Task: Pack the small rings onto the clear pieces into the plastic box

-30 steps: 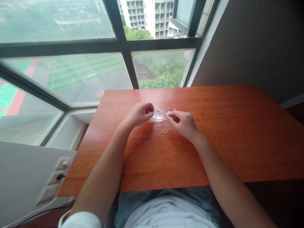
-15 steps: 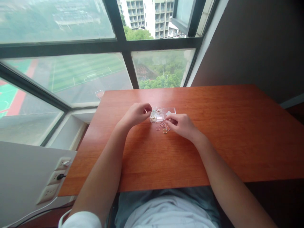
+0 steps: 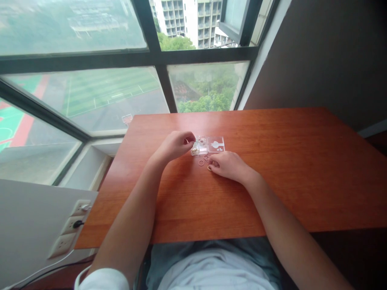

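A small clear plastic box (image 3: 203, 149) with compartments lies with its lid (image 3: 216, 144) folded out to the right. Several rings are inside, among them a yellowish one (image 3: 195, 150) at the front left. My left hand (image 3: 178, 144) has its fingers curled and pinched at the box's left edge. In front of the box, my right hand (image 3: 226, 162) rests low over the tabletop, thumb and fingertips closed at a yellowish ring (image 3: 209, 168). A pinkish ring (image 3: 201, 163) lies just left of it. More rings are partly covered by my right fingers.
Everything stands on a reddish-brown wooden table (image 3: 272, 193). A large window (image 3: 208, 86) borders its far and left sides, and a grey wall (image 3: 326, 60) rises at the right. Sockets with a black plug (image 3: 78, 224) are at the lower left.
My right hand has moved from the lid down towards me, onto the rings in front of the box. The lid is now uncovered. My left hand has barely shifted.
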A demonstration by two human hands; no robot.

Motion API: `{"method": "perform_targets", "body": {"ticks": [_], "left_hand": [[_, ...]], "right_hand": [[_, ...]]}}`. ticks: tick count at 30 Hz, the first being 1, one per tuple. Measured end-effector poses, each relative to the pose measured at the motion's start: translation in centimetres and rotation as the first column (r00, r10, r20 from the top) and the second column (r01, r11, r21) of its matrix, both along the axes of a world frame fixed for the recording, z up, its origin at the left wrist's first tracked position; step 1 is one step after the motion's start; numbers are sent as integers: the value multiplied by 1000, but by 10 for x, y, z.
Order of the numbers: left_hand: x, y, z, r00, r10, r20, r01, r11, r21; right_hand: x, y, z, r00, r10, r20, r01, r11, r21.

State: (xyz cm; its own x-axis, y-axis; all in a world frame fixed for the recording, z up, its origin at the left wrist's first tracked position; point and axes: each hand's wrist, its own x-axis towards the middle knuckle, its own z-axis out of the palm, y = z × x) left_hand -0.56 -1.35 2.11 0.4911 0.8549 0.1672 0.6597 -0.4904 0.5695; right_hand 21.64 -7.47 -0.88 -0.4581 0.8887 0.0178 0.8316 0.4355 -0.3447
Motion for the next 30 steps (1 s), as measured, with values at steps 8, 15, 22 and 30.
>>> {"method": "perform_targets", "body": {"ticks": [8, 15, 22, 30], "left_hand": [[1, 1, 0, 1000, -19, 13, 19, 1000, -3], [10, -3, 1, 997, -52, 61, 55, 997, -45], [12, -3, -1, 997, -51, 62, 54, 997, -51], [15, -6, 3, 983, -58, 177, 84, 986, -146]], "right_hand": [[1, 0, -1, 997, 14, -75, -12, 999, 36], [5, 3, -4, 970, -69, -232, 112, 978, 178], [6, 4, -5, 956, -101, -276, 166, 960, 224], [4, 2, -1, 943, -91, -320, 185, 943, 277]]}}
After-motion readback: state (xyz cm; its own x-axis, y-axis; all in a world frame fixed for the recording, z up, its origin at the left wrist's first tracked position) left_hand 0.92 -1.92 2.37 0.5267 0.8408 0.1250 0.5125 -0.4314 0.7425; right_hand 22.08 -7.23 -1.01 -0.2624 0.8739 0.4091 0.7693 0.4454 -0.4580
